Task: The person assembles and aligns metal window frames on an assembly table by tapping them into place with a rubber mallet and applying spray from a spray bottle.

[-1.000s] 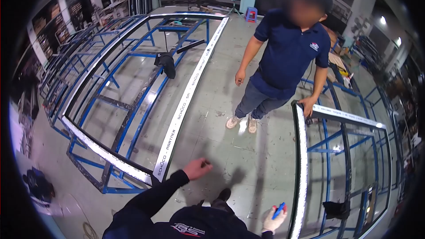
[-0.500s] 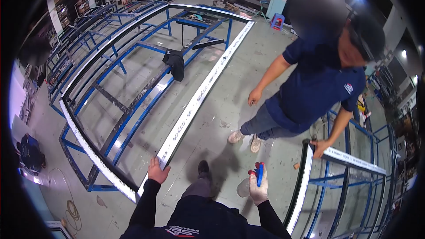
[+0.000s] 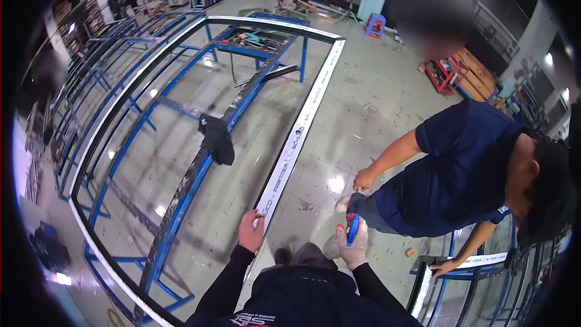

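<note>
A large rectangular frame (image 3: 295, 139), dark with white printed film on its faces, lies across blue metal stands. At its near right edge my left hand (image 3: 251, 231) is bare and holds the profile, fingertips on the film. My right hand (image 3: 353, 249), in a pale glove, is closed round a small blue hand tool (image 3: 353, 230) with a red part near its top; its exact kind does not show. The right hand is held in front of my body, over the floor and apart from the frame.
A co-worker (image 3: 451, 163) in a dark blue shirt stands to the right, one hand on a second film-covered frame (image 3: 481, 261). A black cloth (image 3: 216, 139) hangs over a stand bar. Further back are a blue stool (image 3: 374, 25) and a red rack (image 3: 445, 75).
My left hand has shifted along the frame's edge, away from its near corner. The co-worker leans lower and further right. The right hand keeps the blue tool.
</note>
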`<state>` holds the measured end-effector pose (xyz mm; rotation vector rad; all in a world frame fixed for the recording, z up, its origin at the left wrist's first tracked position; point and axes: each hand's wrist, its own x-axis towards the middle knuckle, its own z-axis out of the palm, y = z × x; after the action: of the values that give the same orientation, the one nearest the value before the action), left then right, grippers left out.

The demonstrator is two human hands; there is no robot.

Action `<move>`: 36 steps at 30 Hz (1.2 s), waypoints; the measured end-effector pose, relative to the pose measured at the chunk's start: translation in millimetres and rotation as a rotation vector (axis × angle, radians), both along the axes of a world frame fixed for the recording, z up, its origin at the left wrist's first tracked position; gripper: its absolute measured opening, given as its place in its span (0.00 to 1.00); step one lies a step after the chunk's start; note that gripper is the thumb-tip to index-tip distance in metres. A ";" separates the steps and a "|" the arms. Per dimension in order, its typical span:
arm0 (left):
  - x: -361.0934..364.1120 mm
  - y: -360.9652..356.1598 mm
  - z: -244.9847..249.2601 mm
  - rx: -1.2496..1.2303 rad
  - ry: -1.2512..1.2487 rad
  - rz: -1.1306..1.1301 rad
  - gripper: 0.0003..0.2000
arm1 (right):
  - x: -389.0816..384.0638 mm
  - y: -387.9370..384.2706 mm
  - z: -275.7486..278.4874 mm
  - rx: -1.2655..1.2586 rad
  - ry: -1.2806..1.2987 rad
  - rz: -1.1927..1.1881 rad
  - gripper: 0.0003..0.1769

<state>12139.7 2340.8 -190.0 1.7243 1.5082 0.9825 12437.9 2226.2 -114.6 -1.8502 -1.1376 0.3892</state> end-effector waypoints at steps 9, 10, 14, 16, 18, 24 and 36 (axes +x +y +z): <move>221.1 232.9 22.4 -0.175 -0.168 -0.387 0.09 | 141.5 201.0 -11.1 0.048 -0.039 -0.075 0.26; 244.6 261.0 16.1 -0.192 -0.176 -0.370 0.11 | 160.8 225.8 -9.7 0.064 0.034 -0.063 0.25; 318.1 374.4 2.1 -0.078 -0.021 -0.286 0.19 | 245.8 335.8 8.1 0.214 0.163 0.042 0.25; 341.6 431.6 -8.5 -0.024 0.126 -0.260 0.29 | 284.0 381.9 15.4 0.223 0.144 0.046 0.25; 364.0 481.1 -16.1 -0.003 0.216 -0.217 0.33 | 317.5 428.7 29.7 0.199 0.130 0.043 0.25; 445.0 634.3 -37.8 -0.097 0.276 -0.236 0.36 | 423.0 574.3 26.8 0.066 0.198 -0.046 0.26; 657.3 946.7 -62.5 -0.353 0.221 0.092 0.32 | 599.7 832.7 36.2 -0.035 0.035 -0.052 0.26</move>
<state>12797.0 3287.5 -252.6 1.5561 1.7920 0.5383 13037.6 3058.9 -78.4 -1.8929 -1.0628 0.4122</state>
